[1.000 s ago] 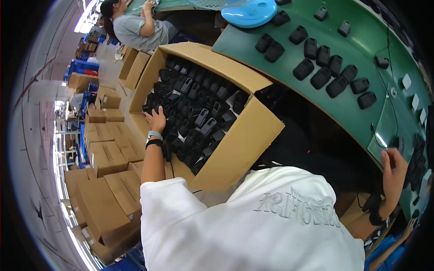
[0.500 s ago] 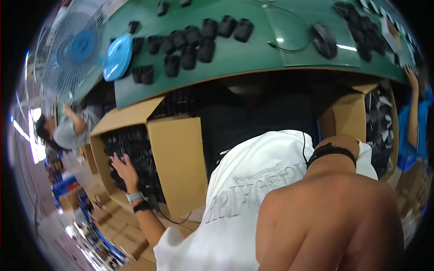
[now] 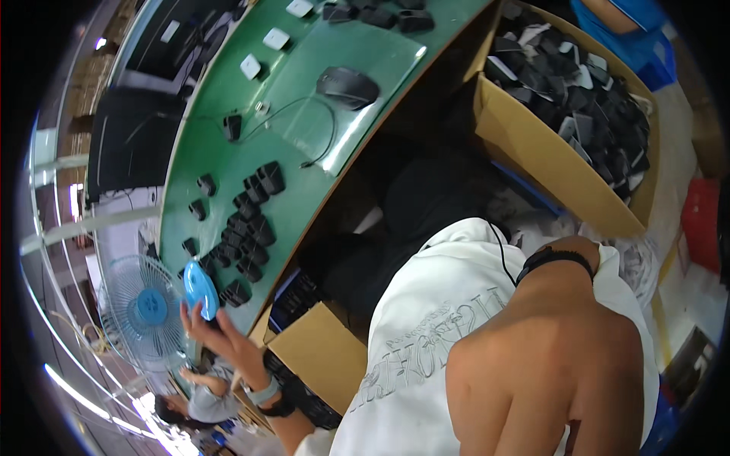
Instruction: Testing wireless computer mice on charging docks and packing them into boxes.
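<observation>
My left hand (image 3: pixel 228 343), with a watch and a black band at its wrist, is raised at the table's near left edge. Its fingers are apart and overlap the light blue base (image 3: pixel 199 289) of a fan; whether they touch it I cannot tell. Several small black plastic housings (image 3: pixel 247 228) lie in a cluster on the green table (image 3: pixel 179 205) just beyond. Very large in the lower right is the back of my right hand (image 3: pixel 544 357), with a black wristband. Its fingertips are hidden.
A carton (image 3: pixel 525 129) full of black and white pieces stands at the right. Another carton (image 3: pixel 323 353) with black parts sits below my left arm. A black computer mouse (image 3: pixel 347 87) lies on the table. One person (image 3: pixel 209 399) is at the lower left, another's blue clothing (image 3: pixel 642 26) at upper right.
The view has swung to the right and turned. My left hand has gone from over the parts in the left carton up to the fan base. The right hand stays close.
</observation>
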Demonstrator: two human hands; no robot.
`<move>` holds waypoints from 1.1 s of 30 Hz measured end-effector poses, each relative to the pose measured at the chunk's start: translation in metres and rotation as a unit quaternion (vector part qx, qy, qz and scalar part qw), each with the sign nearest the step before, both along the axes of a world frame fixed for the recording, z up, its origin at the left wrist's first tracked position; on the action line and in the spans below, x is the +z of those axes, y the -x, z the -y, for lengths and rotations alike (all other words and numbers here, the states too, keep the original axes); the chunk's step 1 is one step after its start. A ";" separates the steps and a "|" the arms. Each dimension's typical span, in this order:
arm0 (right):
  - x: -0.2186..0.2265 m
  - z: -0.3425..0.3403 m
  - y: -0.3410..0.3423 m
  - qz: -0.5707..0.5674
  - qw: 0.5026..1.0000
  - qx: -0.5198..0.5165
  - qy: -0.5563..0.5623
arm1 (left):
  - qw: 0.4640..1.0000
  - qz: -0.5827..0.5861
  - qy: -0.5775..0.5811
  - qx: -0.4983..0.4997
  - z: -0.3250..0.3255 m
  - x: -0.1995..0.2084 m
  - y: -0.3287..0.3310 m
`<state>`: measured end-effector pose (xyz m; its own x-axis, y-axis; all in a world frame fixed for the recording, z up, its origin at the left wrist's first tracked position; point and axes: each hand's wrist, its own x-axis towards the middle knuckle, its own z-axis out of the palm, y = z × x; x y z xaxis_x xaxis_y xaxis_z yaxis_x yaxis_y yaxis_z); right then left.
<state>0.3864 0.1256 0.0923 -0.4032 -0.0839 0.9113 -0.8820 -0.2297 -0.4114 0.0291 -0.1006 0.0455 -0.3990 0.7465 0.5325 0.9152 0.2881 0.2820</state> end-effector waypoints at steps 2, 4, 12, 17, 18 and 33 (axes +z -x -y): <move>-0.005 0.010 -0.025 -0.013 0.999 -0.021 -0.025 | 0.976 -0.029 0.091 -0.197 -0.084 -0.002 -0.055; -0.009 0.023 -0.045 -0.024 0.998 -0.041 -0.046 | 0.906 -0.022 0.183 -0.382 -0.138 -0.013 -0.098; -0.221 0.113 -0.090 0.588 0.486 -0.638 -0.103 | 0.723 0.029 0.368 -0.584 -0.239 -0.194 -0.201; -0.368 0.243 -0.165 0.631 0.495 -0.456 0.386 | 0.689 -0.045 0.335 -0.641 -0.249 -0.260 -0.228; -0.360 0.271 -0.195 0.574 0.506 -0.433 0.477 | 0.683 -0.033 0.356 -0.637 -0.246 -0.258 -0.228; -0.450 0.357 -0.393 0.531 -0.315 -0.694 0.370 | 0.762 0.025 0.324 -0.561 -0.228 -0.264 -0.221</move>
